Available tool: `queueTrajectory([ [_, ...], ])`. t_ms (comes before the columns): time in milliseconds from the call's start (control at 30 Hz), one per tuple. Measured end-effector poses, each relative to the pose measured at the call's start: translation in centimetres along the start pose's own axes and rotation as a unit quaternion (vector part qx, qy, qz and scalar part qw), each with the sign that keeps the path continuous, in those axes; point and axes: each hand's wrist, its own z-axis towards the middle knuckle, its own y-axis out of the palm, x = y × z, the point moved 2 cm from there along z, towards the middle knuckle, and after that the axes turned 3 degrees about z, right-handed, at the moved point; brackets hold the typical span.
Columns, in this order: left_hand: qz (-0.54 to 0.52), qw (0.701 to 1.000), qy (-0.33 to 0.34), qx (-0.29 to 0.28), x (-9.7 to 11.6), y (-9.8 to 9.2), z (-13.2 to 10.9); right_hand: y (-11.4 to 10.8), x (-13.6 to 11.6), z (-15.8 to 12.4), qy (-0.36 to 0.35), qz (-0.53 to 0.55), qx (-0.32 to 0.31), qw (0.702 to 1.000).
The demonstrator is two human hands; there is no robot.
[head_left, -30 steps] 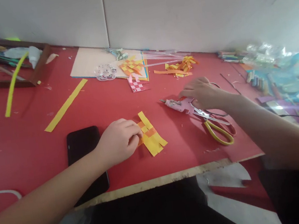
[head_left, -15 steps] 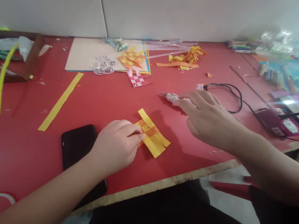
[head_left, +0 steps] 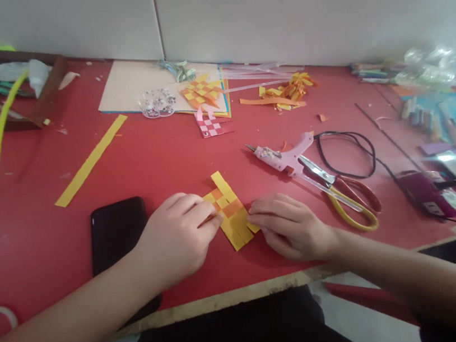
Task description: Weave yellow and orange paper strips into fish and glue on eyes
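Observation:
A small yellow-and-orange woven paper piece [head_left: 234, 221] is held just above the red table, its strips crossing in a checker pattern. My left hand [head_left: 181, 231] pinches its left edge between thumb and fingers. At the lower right, my right hand [head_left: 291, 227] has its fingers closed on the end of a yellow strip of the same piece. To the right of that hand lie a pink hot glue gun [head_left: 283, 158] and scissors [head_left: 348, 194] with red and yellow handles. A black phone [head_left: 118, 232] rests partly under my left forearm.
A loose yellow paper strip [head_left: 91, 162] lies at left, near a wooden tray [head_left: 50, 97]. Toward the wall are a red-and-white woven paper fish [head_left: 208, 124], googly eyes [head_left: 158, 102] in plastic and orange scraps [head_left: 295, 90]. A black cord [head_left: 372, 153] loops at right.
My right hand has come down and left from over the glue gun to the woven paper's strip, uncovering the glue gun and scissors. My left hand keeps its pinch.

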Motion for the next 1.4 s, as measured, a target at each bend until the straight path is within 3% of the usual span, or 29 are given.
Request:
queueTrajectory([
  [200,0.017,1.0,-0.006,-0.001,0.6,0.1,0.0,0.0,-0.3,-0.1,-0.033,-0.028,-0.016,0.999],
  [333,0.03,1.0,0.007,-0.004,1.0,0.0,0.1,-0.2,0.0,0.2,-0.014,-0.007,-0.018,1.0],
  [500,0.018,1.0,-0.002,0.011,1.0,0.3,0.1,-0.6,1.2,2.7,0.106,0.0,-0.002,0.994],
  [600,0.009,1.0,-0.005,0.03,0.7,0.5,0.0,-0.3,1.8,4.9,0.19,-0.007,-0.032,0.981],
  [800,-0.015,0.999,0.0,0.036,-0.1,0.6,0.2,1.3,2.7,7.2,0.256,0.1,-0.028,0.961],
  [900,-0.012,0.999,0.0,0.041,-0.2,0.7,0.3,1.4,3.1,7.0,0.254,0.1,-0.015,0.962],
  [1067,-0.014,0.999,0.003,0.05,-0.1,1.0,0.3,0.6,2.5,6.0,0.178,0.006,-0.037,0.983],
  [1200,-0.016,0.998,0.002,0.054,-0.1,1.1,0.2,0.5,2.1,5.4,0.164,-0.032,-0.016,0.986],
  [1400,-0.011,0.999,0.006,0.043,-0.1,1.0,0.2,1.6,2.9,6.1,0.199,0.096,-0.026,0.975],
])
